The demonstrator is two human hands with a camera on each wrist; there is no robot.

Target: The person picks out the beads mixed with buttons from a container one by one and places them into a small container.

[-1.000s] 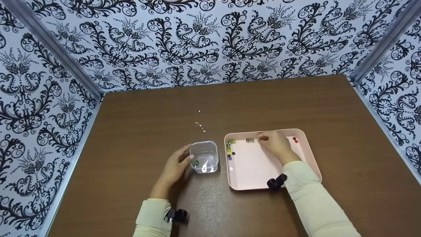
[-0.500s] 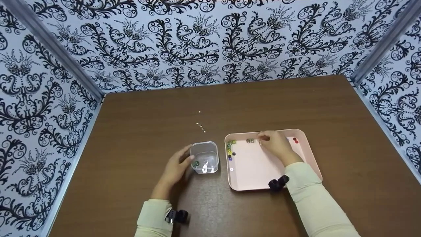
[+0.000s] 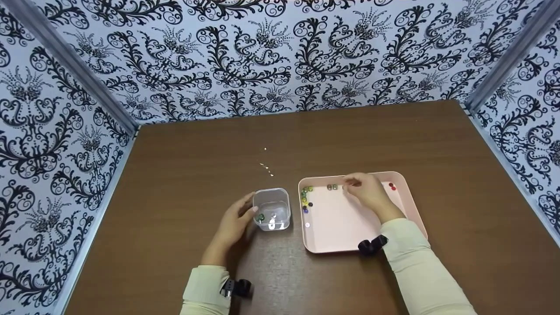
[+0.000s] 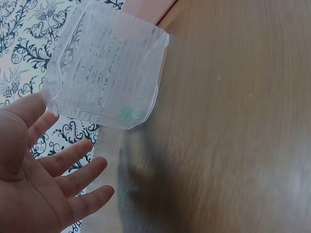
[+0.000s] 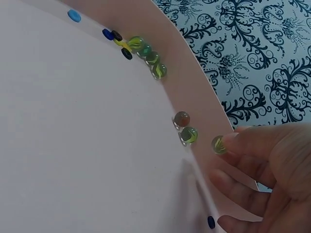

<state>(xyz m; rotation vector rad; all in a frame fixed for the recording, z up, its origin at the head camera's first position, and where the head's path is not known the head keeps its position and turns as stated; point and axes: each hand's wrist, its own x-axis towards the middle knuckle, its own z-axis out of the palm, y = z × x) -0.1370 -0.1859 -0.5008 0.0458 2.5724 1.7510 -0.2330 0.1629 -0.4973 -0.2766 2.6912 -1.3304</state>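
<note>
A clear square container [image 3: 272,209] stands left of the pink tray [image 3: 341,227], with a green marble [image 3: 261,217] in its corner. My left hand [image 3: 232,223] touches the container's left side with thumb and a finger; in the left wrist view the other fingers of that hand [image 4: 48,179] spread loosely. Over the tray's far edge, my right hand [image 3: 369,194] pinches a marble; the right wrist view shows this green-yellow marble [image 5: 219,144] between thumb and finger. Two more marbles [image 5: 182,119] lie beside it along the tray wall.
Along the tray's left side lie several green marbles [image 5: 152,58] and small dark, blue and yellow buttons; a pale blue one [image 5: 74,15] lies apart. Red buttons [image 3: 392,186] sit at its far right corner. Small light specks [image 3: 267,168] show on the brown table [image 3: 197,166]. Patterned walls surround it.
The right wrist has shifted slightly to the right, its fingers staying at the tray's far edge. The left hand and the container are nearly unmoved.
</note>
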